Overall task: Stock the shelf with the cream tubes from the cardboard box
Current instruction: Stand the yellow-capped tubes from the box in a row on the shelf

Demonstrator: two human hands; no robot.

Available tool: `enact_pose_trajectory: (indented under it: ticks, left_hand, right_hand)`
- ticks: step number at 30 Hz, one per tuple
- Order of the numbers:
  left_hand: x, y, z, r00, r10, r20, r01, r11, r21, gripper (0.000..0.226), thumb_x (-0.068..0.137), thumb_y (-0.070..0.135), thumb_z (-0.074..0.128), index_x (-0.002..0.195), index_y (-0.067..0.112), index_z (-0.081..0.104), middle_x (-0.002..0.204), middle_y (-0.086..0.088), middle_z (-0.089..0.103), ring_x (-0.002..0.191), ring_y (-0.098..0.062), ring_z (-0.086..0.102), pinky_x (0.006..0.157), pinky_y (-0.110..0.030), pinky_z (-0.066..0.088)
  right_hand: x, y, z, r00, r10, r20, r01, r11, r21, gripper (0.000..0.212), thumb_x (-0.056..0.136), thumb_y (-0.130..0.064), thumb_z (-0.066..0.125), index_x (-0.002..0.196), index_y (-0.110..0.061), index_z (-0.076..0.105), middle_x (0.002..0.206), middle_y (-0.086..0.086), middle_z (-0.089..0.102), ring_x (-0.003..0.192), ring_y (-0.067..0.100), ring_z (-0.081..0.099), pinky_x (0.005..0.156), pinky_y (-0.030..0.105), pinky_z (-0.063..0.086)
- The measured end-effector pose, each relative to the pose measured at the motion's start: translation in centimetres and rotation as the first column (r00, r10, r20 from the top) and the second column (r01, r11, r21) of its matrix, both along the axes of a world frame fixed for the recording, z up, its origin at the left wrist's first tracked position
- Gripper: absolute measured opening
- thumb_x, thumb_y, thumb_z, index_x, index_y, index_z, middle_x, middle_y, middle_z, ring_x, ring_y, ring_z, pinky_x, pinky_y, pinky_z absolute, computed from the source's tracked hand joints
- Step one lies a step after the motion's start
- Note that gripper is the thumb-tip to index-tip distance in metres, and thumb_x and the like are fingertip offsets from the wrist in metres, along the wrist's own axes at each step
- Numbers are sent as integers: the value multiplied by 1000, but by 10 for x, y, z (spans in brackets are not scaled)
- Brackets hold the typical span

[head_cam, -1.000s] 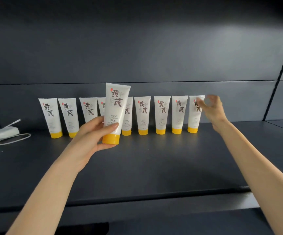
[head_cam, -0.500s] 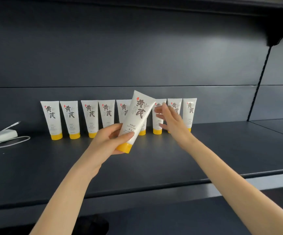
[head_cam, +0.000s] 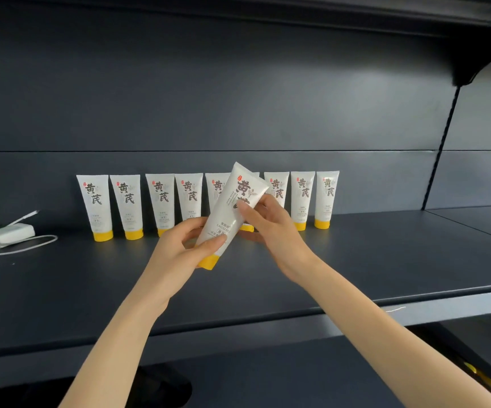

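head view: the left hand (head_cam: 179, 251) grips the cream tube (head_cam: 228, 213) near its yellow cap, and the right hand (head_cam: 270, 231) pinches its upper part. the tube leans toward 1 o'clock above the shelf (head_cam: 385, 260), before the row of tubes (head_cam: 162, 198) standing at 12 o'clock.

The right hand (head_cam: 270, 231) comes off the last standing tube, swings back across the row and now pinches the upper part of the cream tube (head_cam: 229, 214), which the left hand (head_cam: 185, 254) has tipped rightward from upright.
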State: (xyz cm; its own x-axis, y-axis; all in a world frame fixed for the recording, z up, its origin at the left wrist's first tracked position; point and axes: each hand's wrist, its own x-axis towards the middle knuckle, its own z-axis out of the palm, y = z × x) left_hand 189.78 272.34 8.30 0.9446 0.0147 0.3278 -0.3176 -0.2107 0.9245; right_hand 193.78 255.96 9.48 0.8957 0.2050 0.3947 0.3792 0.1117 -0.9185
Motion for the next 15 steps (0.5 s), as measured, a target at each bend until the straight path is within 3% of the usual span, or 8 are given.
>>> enact_pose_trajectory:
  ticks: [3,9,12,15]
  left_hand:
    - [-1,-1,0,999,0,49,-1,1000,19,29,82,31,69,108,40,59,108,17,66,100,-4,62,79,-23,51]
    - [0,-12,0,986,12,165,-20,999,45,29,84,25,68,106,40,60,101,22,66,91,3,63,63,-7,48]
    - [1,-21,0,976,43,214,-52,998,33,33,83,22,69,114,31,61,102,18,66,90,-2,64,61,-8,49]
    - [1,-29,1,962,76,261,-94,994,58,33,82,26,69,112,34,58,106,16,65,95,-6,63,67,-12,52]
  right_hand:
    - [-4,4,-1,998,61,-10,-59,991,117,37,90,-16,62,124,-13,48,119,6,63,106,16,63,85,33,56]
    - [-9,3,5,1000,25,15,-28,984,177,39,88,-12,65,122,-12,47,117,7,63,107,18,63,87,38,55]
    - [-9,0,8,999,17,32,-23,979,203,37,87,-11,65,120,-13,49,113,5,65,107,19,63,86,37,56]
    - [-8,-3,8,999,5,36,-13,974,228,36,85,-13,67,117,-16,51,110,4,67,106,19,63,87,37,55]
